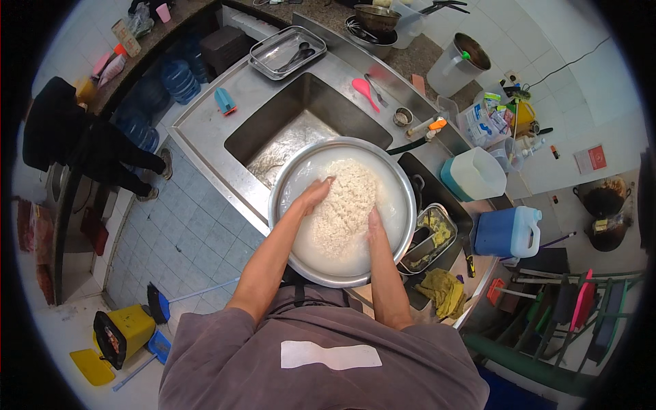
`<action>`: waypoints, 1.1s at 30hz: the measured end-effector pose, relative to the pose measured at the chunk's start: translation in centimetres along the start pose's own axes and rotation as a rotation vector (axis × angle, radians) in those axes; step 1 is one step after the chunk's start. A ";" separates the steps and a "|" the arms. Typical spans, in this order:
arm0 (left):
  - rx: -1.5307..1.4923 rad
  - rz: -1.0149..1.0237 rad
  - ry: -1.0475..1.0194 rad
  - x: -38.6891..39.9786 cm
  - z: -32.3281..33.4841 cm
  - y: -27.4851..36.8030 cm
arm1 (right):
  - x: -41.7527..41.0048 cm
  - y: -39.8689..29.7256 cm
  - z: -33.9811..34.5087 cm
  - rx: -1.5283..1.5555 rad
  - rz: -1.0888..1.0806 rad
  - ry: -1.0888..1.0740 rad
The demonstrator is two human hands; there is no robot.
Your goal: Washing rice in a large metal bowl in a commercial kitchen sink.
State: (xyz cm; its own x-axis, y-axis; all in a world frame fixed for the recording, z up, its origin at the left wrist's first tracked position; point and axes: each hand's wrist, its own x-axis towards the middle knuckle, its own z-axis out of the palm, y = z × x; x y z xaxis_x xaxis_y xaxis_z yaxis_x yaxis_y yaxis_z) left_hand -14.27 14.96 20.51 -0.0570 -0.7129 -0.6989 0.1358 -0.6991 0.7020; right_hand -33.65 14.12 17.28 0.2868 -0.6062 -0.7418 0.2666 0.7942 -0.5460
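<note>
A wide round metal basin rests over the divider and front of a double steel sink. Cloudy whitish water fills it around a heap of white rice. On the left of the heap, my left hand is partly sunk in the rice, thumb side up. My right hand dips into the water against the heap's right side. Both hands cup the rice between them. The fingers of each are hidden under rice and milky water.
The left sink bowl lies beyond the basin. A pink spoon, a fork and the orange-handled tap are behind it. Right stand a food tray, a yellow cloth and a blue jug. A person stands far left.
</note>
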 end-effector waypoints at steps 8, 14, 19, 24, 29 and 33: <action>0.680 0.516 0.418 0.2 4.1 -1.9 | 0.9 -0.1 0.2 -0.773 -0.494 0.170; 1.111 0.903 0.516 2.0 3.7 -6.1 | -0.7 1.1 3.5 -1.198 -0.820 0.463; 0.850 0.824 0.496 1.6 4.8 -4.7 | 3.3 2.6 -0.3 -1.425 -0.786 0.434; 1.056 0.819 0.475 -2.2 1.6 -4.8 | -0.3 1.0 -1.9 -2.201 -1.256 0.255; 1.273 0.803 0.636 -6.6 0.0 -3.9 | -8.1 -2.0 1.6 -1.796 -0.806 0.206; 1.255 0.875 0.689 -4.8 -1.2 -5.1 | -7.0 -0.7 1.1 -1.721 -1.059 0.422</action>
State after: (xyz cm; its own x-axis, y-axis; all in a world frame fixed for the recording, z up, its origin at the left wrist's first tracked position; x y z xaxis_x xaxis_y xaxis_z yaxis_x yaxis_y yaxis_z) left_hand -13.46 22.00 20.16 0.0647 -0.9666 0.2479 -0.9489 0.0173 0.3150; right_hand -34.80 17.77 23.23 0.3847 -0.9106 0.1508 -0.8702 -0.4123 -0.2699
